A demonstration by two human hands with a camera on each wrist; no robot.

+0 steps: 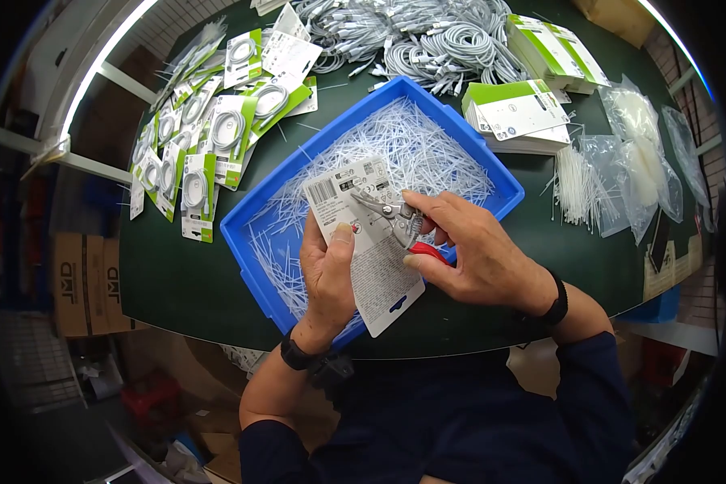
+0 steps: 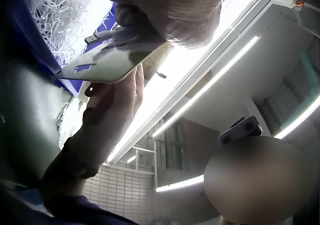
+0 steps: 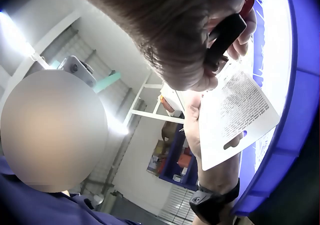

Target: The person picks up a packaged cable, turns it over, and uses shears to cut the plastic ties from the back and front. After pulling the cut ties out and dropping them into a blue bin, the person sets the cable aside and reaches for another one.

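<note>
My left hand (image 1: 327, 278) grips a white printed retail card (image 1: 387, 302), thumb on its text side, over the blue tray (image 1: 238, 242). A hang hole is cut in the card's near end. In the left wrist view, a USB plug (image 2: 93, 38) shows at the card's other face. My right hand (image 1: 480, 254) holds small cutting pliers (image 1: 399, 222) with red grips, their metal nose lying over the card near the barcode. From the right wrist, the dark pliers handle (image 3: 225, 42) shows under the curled fingers, with the card (image 3: 237, 117) beyond.
White plastic tie offcuts (image 1: 436, 149) fill the tray. Carded cables (image 1: 226, 129) are piled at left, loose grey cables (image 1: 452, 48) at the back. Stacked cards (image 1: 524, 113) stand at right, beside white cable ties (image 1: 577, 181) and plastic bags (image 1: 645, 153).
</note>
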